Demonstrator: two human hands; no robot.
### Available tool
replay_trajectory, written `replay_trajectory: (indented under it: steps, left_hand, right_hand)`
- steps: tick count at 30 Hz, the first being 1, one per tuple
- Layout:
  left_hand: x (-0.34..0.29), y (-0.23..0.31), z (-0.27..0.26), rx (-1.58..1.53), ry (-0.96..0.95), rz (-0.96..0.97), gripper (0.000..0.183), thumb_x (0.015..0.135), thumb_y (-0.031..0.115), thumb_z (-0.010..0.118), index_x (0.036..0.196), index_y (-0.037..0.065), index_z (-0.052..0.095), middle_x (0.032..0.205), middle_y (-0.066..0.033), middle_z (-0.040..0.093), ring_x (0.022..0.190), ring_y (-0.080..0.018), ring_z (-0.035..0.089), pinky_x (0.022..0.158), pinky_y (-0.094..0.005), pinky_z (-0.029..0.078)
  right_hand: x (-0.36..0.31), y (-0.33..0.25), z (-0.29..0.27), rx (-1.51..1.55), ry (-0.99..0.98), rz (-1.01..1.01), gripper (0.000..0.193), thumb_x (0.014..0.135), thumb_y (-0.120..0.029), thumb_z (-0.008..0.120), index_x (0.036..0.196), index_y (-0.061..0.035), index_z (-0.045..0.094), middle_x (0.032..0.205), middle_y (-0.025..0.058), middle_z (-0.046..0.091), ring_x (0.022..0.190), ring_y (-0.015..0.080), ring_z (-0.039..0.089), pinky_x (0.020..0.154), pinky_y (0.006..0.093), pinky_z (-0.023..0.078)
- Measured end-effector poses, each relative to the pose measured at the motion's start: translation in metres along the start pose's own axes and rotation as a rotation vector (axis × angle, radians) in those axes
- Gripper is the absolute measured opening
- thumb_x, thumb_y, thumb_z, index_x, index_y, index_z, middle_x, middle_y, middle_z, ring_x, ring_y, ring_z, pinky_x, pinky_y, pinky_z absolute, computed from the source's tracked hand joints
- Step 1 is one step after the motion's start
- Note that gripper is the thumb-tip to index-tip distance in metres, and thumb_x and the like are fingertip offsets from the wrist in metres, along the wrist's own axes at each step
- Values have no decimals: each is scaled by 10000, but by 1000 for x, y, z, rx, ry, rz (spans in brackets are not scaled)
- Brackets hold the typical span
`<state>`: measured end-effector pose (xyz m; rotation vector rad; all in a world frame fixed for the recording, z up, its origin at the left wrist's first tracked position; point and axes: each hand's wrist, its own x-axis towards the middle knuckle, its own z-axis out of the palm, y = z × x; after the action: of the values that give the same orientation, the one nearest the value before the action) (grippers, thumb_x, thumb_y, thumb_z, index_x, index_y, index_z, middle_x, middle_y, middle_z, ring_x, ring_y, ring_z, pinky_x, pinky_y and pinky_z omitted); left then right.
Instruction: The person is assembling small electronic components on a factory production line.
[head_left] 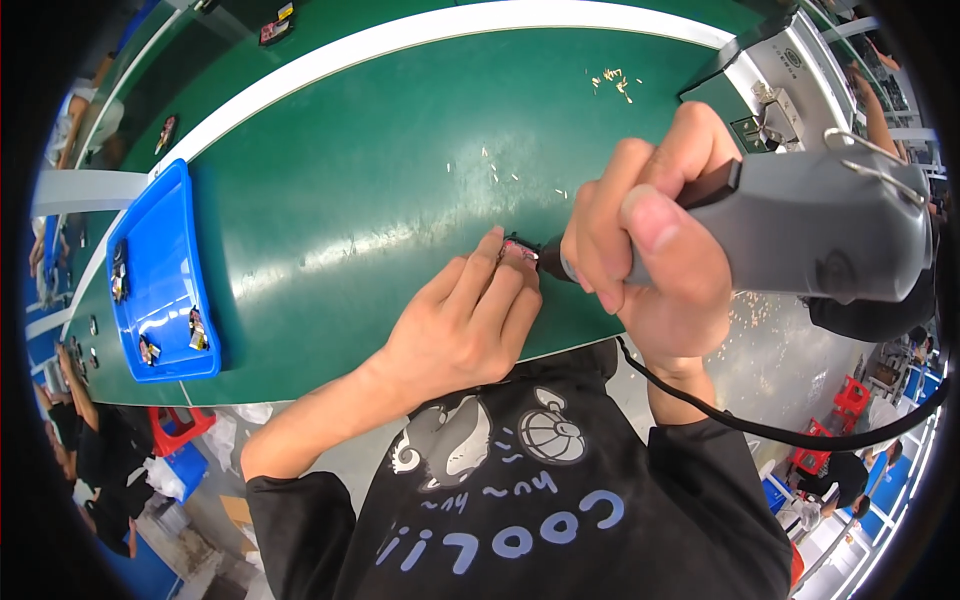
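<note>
My right hand (660, 230) is wrapped round a grey electric screwdriver (810, 225) with a black nose and a black cord. Its nose points left, down to a small pink-and-black electronic part (517, 250) lying on the green tabletop (350, 170). The fingers of my left hand (465, 320) press on that part from the near side and hold it down. Those fingers cover much of the part, and the bit's very tip is too small to make out.
At the left, a blue tray (165, 360) holds several small electronic parts (197, 328). A machine with a pale front (765, 90) stands at the back right. Loose screws (620, 85) are scattered over the far tabletop. The black cord (770, 428) hangs at my right.
</note>
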<state>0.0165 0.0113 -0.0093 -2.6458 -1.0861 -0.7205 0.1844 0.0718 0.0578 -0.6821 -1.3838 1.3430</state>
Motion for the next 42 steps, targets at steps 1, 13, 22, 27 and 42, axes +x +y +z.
replay_trajectory:
  steps: [1, 13, 22, 27, 42]
  left_hand:
    - [0, 2, -3, -1, 1, 4, 97, 790, 14, 695, 860, -41, 657, 860, -141, 622, 954, -329, 707, 666, -325, 552]
    - [2, 3, -11, -87, -104, -136, 238, 742, 48, 688, 967, -28, 709, 1033, -127, 685, 1070, -307, 690, 699, -326, 525]
    - [101, -67, -11, -234, -282, -70, 251, 801, 49, 657, 1049, 26, 686, 969, -106, 684, 924, -291, 695, 748, -382, 567]
    - [229, -151, 60, -420, 5, -39, 297, 888, 21, 622, 1185, 24, 639, 1039, -145, 659, 910, -331, 673, 834, -393, 552]
    - [223, -179, 119, -203, -40, -325, 368, 796, 133, 685, 1123, -37, 677, 1040, -192, 655, 1021, -353, 593, 956, -423, 480]
  right_hand:
    - [-2, 0, 0, 26, -3, 2, 251, 959, -166, 586, 876, -70, 369, 614, 79, 484, 416, 119, 379, 424, 292, 370]
    - [-21, -29, -21, 105, 153, -140, 247, 984, -237, 604, 975, -60, 432, 742, 116, 537, 472, 159, 458, 455, 319, 405]
    - [-39, -12, -55, -22, 487, -47, 284, 919, -171, 655, 904, -51, 397, 646, 139, 540, 376, 128, 397, 361, 285, 387]
    - [-46, -8, -60, 62, 355, -87, 193, 870, 31, 684, 913, -8, 500, 742, 151, 662, 553, 101, 529, 520, 250, 448]
    - [-12, -41, -111, 166, 481, -229, 246, 949, -209, 576, 909, -55, 387, 657, 132, 515, 357, 143, 382, 376, 291, 392]
